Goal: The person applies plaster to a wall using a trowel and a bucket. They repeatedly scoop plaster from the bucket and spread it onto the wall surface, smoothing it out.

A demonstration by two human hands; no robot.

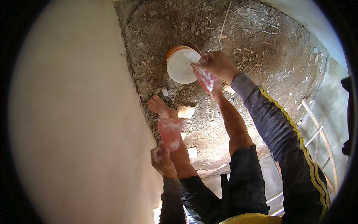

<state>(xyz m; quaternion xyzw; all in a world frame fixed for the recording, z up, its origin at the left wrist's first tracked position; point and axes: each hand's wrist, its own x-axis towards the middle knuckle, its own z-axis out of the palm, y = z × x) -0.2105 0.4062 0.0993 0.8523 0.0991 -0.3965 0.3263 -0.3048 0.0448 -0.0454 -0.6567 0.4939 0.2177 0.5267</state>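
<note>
My left hand (pixel 163 161), low beside the pale wall, is closed on the lower end of a flat red scraper (pixel 171 133) with white smears on its face. Farther off, my right hand (pixel 220 66) grips a second red scraper (pixel 206 79) coated in white paste, its blade pointing down and left. That blade is close to the edge of an orange bucket (pixel 172 51), which looks white inside. In the bucket lies white paste (pixel 182 68); its depth cannot be made out.
A smooth plastered wall (pixel 82 112) runs along the left. Rubble and wood scraps cover the dirt floor (pixel 246 37). My bare feet (pixel 159 106) stand near small boards (pixel 185 111). A bamboo ladder-like frame (pixel 320 134) leans at the right.
</note>
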